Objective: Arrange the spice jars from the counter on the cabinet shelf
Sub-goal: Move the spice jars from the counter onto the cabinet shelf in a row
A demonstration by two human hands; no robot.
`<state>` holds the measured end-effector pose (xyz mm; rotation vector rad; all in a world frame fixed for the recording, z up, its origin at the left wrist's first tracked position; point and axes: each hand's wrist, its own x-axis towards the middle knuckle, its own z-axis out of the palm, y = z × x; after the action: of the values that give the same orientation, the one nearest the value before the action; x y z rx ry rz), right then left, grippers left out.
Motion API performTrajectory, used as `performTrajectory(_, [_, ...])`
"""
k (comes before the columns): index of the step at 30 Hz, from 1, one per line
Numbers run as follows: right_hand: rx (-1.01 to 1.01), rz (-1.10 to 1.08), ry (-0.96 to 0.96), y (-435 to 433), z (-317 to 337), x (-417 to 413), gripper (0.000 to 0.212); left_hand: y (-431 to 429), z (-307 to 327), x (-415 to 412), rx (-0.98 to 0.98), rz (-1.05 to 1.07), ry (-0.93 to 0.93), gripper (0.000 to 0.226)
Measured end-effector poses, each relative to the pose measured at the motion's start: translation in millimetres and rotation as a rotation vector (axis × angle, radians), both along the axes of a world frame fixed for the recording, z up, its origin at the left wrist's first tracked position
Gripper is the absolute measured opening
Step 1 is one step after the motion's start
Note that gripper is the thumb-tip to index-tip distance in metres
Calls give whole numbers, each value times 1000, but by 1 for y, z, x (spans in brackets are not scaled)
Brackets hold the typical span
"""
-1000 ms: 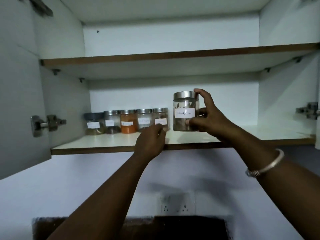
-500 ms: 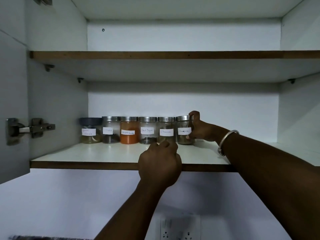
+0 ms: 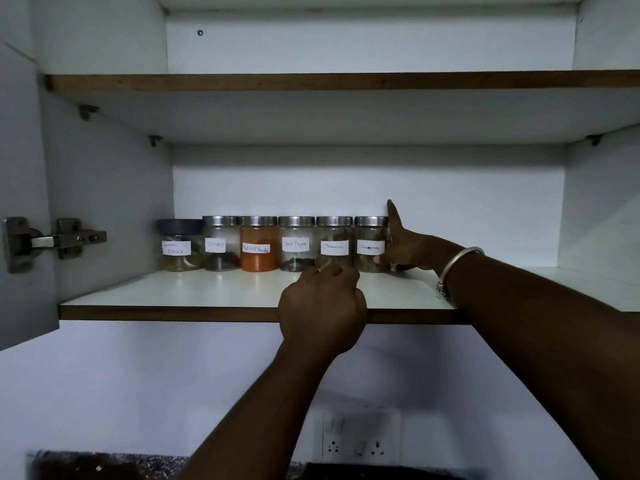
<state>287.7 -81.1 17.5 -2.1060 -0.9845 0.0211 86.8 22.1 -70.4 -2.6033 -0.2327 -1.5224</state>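
Note:
Several labelled glass spice jars stand in a row at the back left of the white lower cabinet shelf (image 3: 173, 299). From the left they are garam masala (image 3: 180, 249), cloves (image 3: 221, 244), red chilli powder (image 3: 259, 245), black pepper (image 3: 296, 244) and two cinnamon jars (image 3: 333, 245). The rightmost cinnamon jar (image 3: 370, 245) stands upright against its neighbour. My right hand (image 3: 408, 251) lies against this jar's right side, one finger raised and the thumb at the jar's lower front. My left hand (image 3: 322, 306) is a closed fist at the shelf's front edge, holding nothing.
The upper shelf (image 3: 311, 81) is bare. The open cabinet door with its metal hinge (image 3: 52, 237) hangs at the left. The lower shelf has free room to the right of the jars (image 3: 519, 282). A wall socket (image 3: 360, 434) and a dark counter (image 3: 104, 465) lie below.
My right hand carried the second cinnamon jar to the back of the shelf, set it at the right end of the row, and its fingers have now loosened. My left hand stayed at the shelf edge.

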Motion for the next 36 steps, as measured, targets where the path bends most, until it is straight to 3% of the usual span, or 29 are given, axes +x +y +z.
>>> performTrajectory(5, [-37,-160,161,-16,2,-8,129,3,0,1,22,-6,13,21])
performTrajectory(7, [-140,-190,171,-24,6,-20,109,3,1,0,19,-7,9,19])
performTrajectory(10, [-258,-165,57,-29,4,-65,62,2,4,-1,-20,-21,42,19])
performTrajectory(13, [-246,-130,-6,-35,-6,-120,59,3,9,-19,-147,-168,153,26])
performTrajectory(15, [-149,-101,-119,-39,-18,-155,51,-5,18,-40,-346,-385,186,29])
performTrajectory(18, [110,-96,-291,-47,-61,-214,14,-29,4,-81,-646,-641,69,31])
performTrajectory(19, [217,-88,-320,-52,-76,-234,11,-38,-7,-94,-719,-699,41,29])
performTrajectory(22, [411,67,-238,-56,-145,-284,22,-50,-67,-145,-905,-850,35,20])
performTrajectory(25, [426,127,-132,-49,-247,-323,28,-47,-156,-196,-997,-781,121,24])
performTrajectory(28, [200,151,137,-44,-370,-362,25,-34,-265,-246,-1148,-535,379,18])
performTrajectory(30, [-47,141,397,-41,-443,-388,30,-28,-337,-281,-1353,-333,410,24])
performTrajectory(32, [-232,128,656,-40,-498,-415,42,-28,-392,-317,-1605,-132,347,37])
performTrajectory(34, [-269,43,791,-38,-532,-438,57,-31,-434,-347,-1756,42,300,42])
performTrajectory(36, [-315,-92,819,-33,-554,-456,93,-37,-455,-368,-1809,118,320,34])
